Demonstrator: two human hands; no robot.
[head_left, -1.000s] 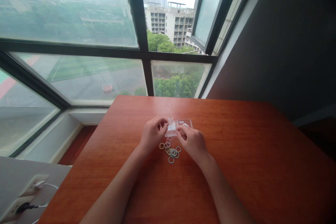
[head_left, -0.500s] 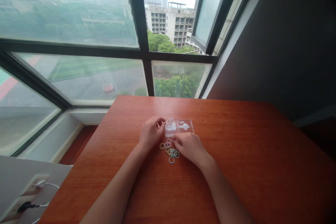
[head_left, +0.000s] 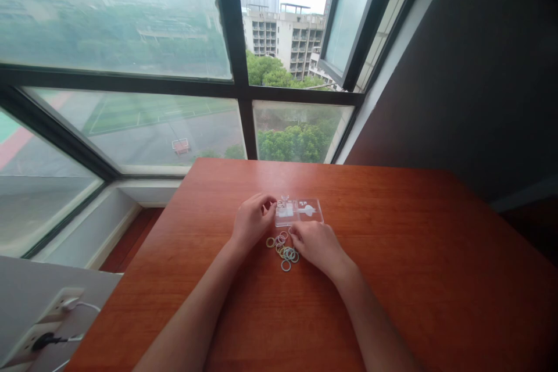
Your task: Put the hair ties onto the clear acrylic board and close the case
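With my right hand (head_left: 317, 238) I am pinching what seems to be one pale ring (head_left: 290, 231) between the fingertips, just in front of the clear case (head_left: 317, 216), while the other rings (head_left: 288, 253) are lying in a loose group on the table (head_left: 392, 232), nearer to me. My left hand (head_left: 254, 218) is bending its fingers at the case's left edge, and whether it is grasping something I cannot tell. For good work, I am favouring a light pinch, so the ring is not springing away.
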